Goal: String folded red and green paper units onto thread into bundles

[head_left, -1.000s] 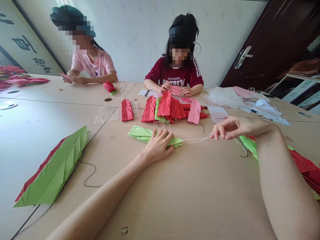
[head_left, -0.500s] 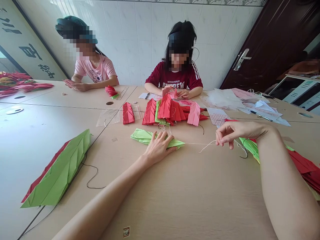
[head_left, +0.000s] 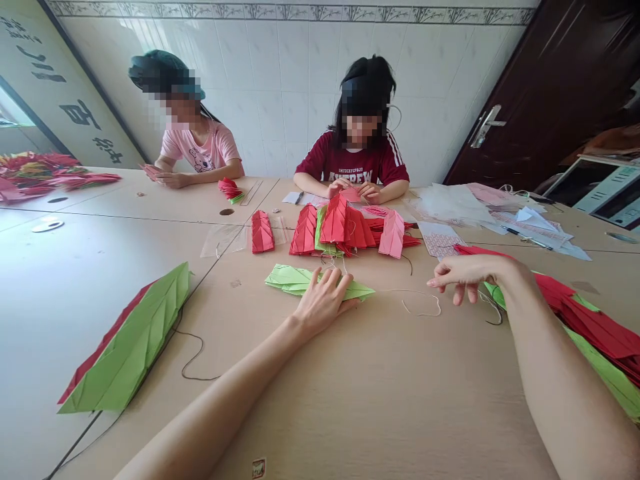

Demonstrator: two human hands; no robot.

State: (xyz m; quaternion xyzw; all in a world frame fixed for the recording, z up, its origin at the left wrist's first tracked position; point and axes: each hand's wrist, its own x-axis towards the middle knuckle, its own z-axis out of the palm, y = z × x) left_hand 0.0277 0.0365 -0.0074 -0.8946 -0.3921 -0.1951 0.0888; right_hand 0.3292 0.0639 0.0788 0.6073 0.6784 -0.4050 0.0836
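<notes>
My left hand lies flat, fingers spread, pressing a folded green paper piece onto the wooden table. A thin white thread runs from the green piece's right end and lies slack in a curl on the table. My right hand hovers just right of the thread's end with fingers loosely apart and nothing in them.
Red and pink folded pieces stand in a row behind. A large green and red folded stack lies at left, another under my right arm. Two people sit across, folding paper. Papers and a pen lie at back right.
My right hand held the thread taut, then let it go; the thread now lies slack on the table. The left hand has stayed on the green piece.
</notes>
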